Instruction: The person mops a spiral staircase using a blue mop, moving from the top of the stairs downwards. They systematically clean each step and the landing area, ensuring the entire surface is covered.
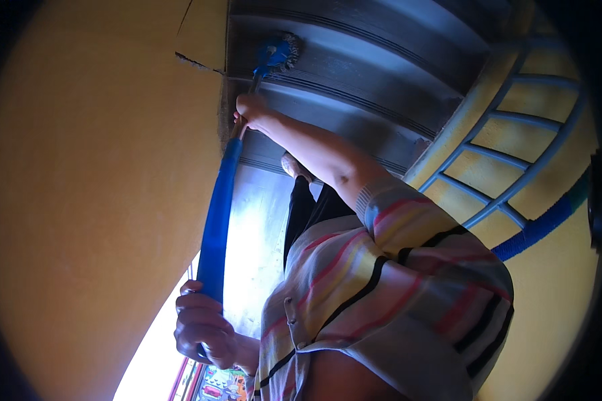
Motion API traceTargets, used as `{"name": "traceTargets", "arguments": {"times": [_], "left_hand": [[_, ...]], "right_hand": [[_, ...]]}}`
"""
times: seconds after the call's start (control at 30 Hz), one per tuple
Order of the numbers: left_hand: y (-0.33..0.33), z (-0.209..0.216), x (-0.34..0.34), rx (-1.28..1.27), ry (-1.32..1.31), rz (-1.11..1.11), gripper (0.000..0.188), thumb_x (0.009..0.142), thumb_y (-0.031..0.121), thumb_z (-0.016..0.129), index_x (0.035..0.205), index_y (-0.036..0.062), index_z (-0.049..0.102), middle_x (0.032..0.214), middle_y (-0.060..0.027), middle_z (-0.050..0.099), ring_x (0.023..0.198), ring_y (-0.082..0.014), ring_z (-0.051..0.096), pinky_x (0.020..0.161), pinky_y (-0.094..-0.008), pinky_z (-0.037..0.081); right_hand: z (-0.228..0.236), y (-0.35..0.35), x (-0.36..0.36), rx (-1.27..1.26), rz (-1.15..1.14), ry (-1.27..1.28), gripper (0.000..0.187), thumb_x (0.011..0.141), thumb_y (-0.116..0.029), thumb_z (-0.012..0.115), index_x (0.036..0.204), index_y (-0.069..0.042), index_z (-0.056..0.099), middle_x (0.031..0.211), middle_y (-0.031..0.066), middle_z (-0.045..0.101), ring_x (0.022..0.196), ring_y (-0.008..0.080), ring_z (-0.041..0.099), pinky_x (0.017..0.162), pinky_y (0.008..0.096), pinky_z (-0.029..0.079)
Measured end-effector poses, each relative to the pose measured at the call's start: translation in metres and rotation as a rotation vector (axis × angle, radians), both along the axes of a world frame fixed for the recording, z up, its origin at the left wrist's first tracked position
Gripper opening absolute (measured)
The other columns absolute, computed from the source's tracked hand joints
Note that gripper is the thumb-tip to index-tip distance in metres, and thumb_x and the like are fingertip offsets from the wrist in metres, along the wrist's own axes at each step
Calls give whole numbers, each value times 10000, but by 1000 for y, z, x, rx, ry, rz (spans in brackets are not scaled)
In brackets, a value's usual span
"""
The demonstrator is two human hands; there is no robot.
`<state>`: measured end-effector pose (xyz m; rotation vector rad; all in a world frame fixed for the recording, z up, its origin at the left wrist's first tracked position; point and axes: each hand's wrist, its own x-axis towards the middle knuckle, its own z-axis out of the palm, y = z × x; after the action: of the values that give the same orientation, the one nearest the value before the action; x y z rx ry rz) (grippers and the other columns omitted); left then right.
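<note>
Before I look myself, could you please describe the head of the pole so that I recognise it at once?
Find the dark stairs at the top. Follow the pole upward past the right hand. Its head is the blue lump there, the only thing with a pale, ragged fringe.

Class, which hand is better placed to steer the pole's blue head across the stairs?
Probably the right hand: it grips the pole close to the blue head. The left hand holds the opposite end, so would likely steer less directly.
</note>
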<state>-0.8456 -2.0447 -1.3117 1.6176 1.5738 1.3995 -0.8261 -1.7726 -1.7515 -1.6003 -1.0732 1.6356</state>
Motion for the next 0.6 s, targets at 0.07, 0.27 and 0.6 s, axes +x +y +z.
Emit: {"name": "traceTargets", "arguments": {"times": [0.07,0.27,0.6], "left_hand": [[5,7,13,-6,-6,-44,201,778,235,575,628,156,466,646,-20,526,662,-146,502,802,-391,406],[-5,51,7,7,136,-152,254,804,325,550,637,158,457,609,-20,497,623,-135,504,711,-330,424],[-55,131,15,390,-79,203,214,832,250,541,704,78,549,646,-38,499,670,-203,560,668,-375,467]], "right_hand": [[4,0,14,101,175,-101,82,662,-171,629,611,-109,648,629,104,620,601,265,621,521,373,472],[88,-29,3,401,751,-345,114,642,-165,625,593,-77,571,577,123,561,538,282,583,445,405,465],[227,-153,3,-770,221,682,92,837,-90,485,882,-10,475,723,144,626,622,248,660,579,414,569]]}}
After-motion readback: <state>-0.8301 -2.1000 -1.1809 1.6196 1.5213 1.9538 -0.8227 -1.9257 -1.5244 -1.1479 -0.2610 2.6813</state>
